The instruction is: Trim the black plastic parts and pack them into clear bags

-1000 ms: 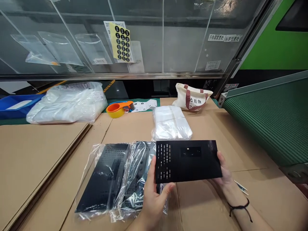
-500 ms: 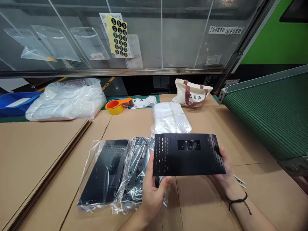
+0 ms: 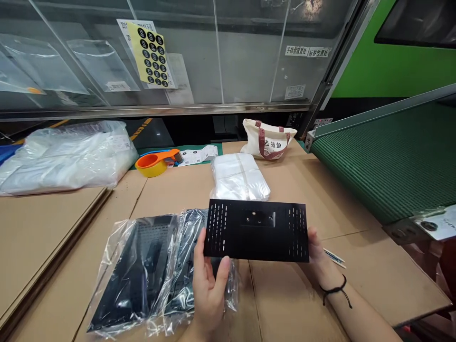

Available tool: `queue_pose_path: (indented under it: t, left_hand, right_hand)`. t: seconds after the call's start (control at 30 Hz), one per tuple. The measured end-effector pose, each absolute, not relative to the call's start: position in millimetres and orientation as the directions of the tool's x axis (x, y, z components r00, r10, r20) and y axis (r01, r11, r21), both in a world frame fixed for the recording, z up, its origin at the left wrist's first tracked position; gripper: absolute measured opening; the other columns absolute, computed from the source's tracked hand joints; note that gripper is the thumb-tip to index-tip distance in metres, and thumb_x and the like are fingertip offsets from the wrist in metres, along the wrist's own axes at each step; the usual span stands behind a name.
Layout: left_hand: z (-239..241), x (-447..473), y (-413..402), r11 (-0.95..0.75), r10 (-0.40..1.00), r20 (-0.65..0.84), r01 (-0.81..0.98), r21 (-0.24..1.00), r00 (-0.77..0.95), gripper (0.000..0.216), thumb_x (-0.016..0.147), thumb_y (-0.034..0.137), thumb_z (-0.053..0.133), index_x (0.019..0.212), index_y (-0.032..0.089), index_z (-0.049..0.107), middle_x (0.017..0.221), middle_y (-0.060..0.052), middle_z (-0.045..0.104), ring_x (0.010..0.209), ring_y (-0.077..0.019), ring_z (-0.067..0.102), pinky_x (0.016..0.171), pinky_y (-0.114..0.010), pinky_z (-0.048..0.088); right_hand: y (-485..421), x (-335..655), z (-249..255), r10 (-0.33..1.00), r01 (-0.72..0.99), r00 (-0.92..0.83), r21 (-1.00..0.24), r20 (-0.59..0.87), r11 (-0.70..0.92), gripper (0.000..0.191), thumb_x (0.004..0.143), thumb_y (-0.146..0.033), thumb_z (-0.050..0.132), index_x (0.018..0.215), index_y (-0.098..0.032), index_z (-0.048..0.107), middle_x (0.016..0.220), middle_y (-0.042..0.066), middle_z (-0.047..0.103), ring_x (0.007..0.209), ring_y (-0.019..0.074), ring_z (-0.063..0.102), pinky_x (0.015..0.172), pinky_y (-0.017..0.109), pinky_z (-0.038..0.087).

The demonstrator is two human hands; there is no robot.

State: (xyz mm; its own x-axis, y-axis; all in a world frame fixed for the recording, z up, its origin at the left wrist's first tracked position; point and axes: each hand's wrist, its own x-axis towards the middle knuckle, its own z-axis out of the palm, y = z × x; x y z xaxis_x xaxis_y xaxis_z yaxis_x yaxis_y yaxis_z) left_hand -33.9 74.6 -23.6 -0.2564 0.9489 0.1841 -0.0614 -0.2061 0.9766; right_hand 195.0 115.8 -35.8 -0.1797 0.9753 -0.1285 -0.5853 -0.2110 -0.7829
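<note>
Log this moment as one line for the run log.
left hand: grips black perforated panel | right hand: grips its other end | beside: bagged black panels on cardboard sheet

Two hands are working here, the left hand (image 3: 210,289) and the right hand (image 3: 320,261), and they are holding one black metal plate (image 3: 256,230). Two more black plates (image 3: 135,270) are lying in two clear plastic bags (image 3: 114,256). One orange tape gun (image 3: 153,164) is sitting nearby, beside one stack of clear bags (image 3: 238,178), one big white plastic bundle (image 3: 67,161) and one cloth bag (image 3: 267,140). One yellow sticker sheet (image 3: 149,59) is hanging up high.
</note>
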Motion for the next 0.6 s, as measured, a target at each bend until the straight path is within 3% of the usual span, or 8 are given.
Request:
queue_pose_path:
  t: [0.1, 0.23, 0.43, 0.6]
  left_hand:
    - [-23, -34, 76, -0.205, 0.947, 0.182, -0.061, 0.977, -0.265, 0.059, 0.088, 0.03, 0.061, 0.142, 0.037, 0.039, 0.149, 0.002, 0.043, 0.135, -0.0185, 0.04, 0.113, -0.026, 0.031]
    - [-21, -34, 77, -0.16, 0.951, 0.135, -0.071, 0.985, -0.279, 0.064, 0.087, 0.036, 0.062, 0.145, 0.034, 0.035, 0.147, -0.003, 0.045, 0.135, -0.0247, 0.041, 0.115, -0.035, 0.03]
    - [-21, -37, 78, -0.167, 0.94, 0.141, -0.058, 0.984, -0.311, 0.062, 0.087, 0.038, 0.061, 0.144, 0.034, 0.038, 0.152, 0.001, 0.038, 0.14, -0.024, 0.033, 0.117, -0.036, 0.024]
    - [-23, -41, 80, -0.145, 0.941, 0.118, -0.063, 0.987, -0.316, 0.062, 0.086, 0.039, 0.063, 0.143, 0.033, 0.039, 0.15, -0.001, 0.04, 0.14, -0.0258, 0.031, 0.12, -0.043, 0.016]
  right_hand:
    - [117, 191, -32, 0.985, -0.583, -0.141, -0.796, -0.097, -0.162, 0.056, 0.054, -0.071, 0.076, 0.087, -0.026, 0.075, 0.095, 0.006, 0.076, 0.106, 0.0319, 0.066, 0.095, 0.047, 0.05]
    - [119, 187, -27, 0.986, -0.518, -0.135, -0.842, -0.095, -0.152, 0.059, 0.049, -0.075, 0.075, 0.076, -0.023, 0.075, 0.086, 0.008, 0.076, 0.094, 0.0323, 0.07, 0.085, 0.046, 0.056]
    - [123, 181, -23, 0.997, -0.466, -0.031, -0.882, -0.064, -0.071, 0.045, 0.067, -0.063, 0.073, 0.087, -0.022, 0.074, 0.081, 0.006, 0.076, 0.077, 0.0262, 0.072, 0.077, 0.041, 0.059]
    - [125, 180, -32, 1.0, -0.352, 0.002, -0.936, 0.021, 0.02, 0.043, 0.071, -0.058, 0.073, 0.09, -0.019, 0.073, 0.08, 0.007, 0.075, 0.072, 0.0238, 0.072, 0.07, 0.037, 0.059]
